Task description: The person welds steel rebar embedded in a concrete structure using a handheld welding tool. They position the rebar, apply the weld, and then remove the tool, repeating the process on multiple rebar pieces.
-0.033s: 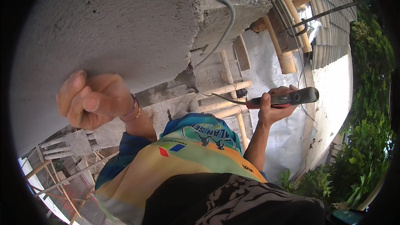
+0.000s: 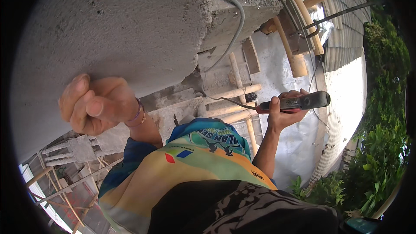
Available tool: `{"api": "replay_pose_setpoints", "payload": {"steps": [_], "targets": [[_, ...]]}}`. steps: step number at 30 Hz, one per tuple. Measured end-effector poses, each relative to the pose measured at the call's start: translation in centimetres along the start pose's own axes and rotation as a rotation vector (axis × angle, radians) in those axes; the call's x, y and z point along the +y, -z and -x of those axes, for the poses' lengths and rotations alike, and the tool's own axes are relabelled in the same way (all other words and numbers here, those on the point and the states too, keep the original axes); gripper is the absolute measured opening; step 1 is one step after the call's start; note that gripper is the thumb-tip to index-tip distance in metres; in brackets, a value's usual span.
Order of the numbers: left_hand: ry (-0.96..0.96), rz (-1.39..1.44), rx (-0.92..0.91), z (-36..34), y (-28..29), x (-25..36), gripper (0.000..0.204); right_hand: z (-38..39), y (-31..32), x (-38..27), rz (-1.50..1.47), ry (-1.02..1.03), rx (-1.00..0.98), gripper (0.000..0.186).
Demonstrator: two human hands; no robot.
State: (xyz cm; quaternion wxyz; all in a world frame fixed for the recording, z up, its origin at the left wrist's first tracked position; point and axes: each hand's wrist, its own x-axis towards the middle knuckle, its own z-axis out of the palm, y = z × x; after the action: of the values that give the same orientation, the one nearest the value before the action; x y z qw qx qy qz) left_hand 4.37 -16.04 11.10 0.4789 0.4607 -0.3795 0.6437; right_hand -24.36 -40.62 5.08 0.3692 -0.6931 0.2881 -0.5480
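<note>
My left hand (image 2: 97, 104) is raised close beside the rough grey cement wall (image 2: 117, 26). Its fingers are curled in toward the thumb, and nothing shows between them. A cord bracelet circles that wrist. Farther right, my right hand (image 2: 284, 110) is wrapped around a slim corded power tool (image 2: 292, 103) with a dark grey and red body. The tool's rounded dark end points right, and its black cord (image 2: 236, 102) runs off to the left. I cannot make out its working end. The tool is held apart from the wall.
Bamboo poles (image 2: 234, 92) cross below the wall's broken edge, where a grey conduit (image 2: 238, 21) hangs in a loop. Metal sheeting (image 2: 286, 147) lies below at the right, with corrugated roofing (image 2: 344, 30) and a metal rod (image 2: 338, 14) above. Scaffolding (image 2: 65, 190) stands lower left; foliage (image 2: 381, 125) borders the right.
</note>
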Motion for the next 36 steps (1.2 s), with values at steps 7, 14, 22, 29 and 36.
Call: {"api": "replay_pose_setpoints", "payload": {"steps": [7, 14, 22, 29, 36], "targets": [[-0.003, 0.04, -0.001, 0.6, -0.3, -0.7, 0.021, -0.8, -0.9, 0.8, 0.084, -0.026, 0.01, 0.091], [-0.006, 0.081, -0.006, 0.4, 0.0, -0.6, 0.02, -1.2, -1.0, 0.8, 0.238, -0.03, -0.013, 0.087], [0.019, 0.069, 0.001, 0.6, 0.0, -0.3, 0.02, -1.5, -1.1, 0.9, 0.267, -0.043, -0.024, 0.09], [-0.032, 0.074, -0.025, 0.0, 0.0, -0.6, 0.02, -1.5, -1.1, 1.1, 0.246, 0.004, -0.009, 0.09], [0.032, 0.065, -0.002, 0.2, 0.0, -0.2, 0.019, -1.5, -1.4, 0.6, 0.25, -0.07, -0.029, 0.091]]}}
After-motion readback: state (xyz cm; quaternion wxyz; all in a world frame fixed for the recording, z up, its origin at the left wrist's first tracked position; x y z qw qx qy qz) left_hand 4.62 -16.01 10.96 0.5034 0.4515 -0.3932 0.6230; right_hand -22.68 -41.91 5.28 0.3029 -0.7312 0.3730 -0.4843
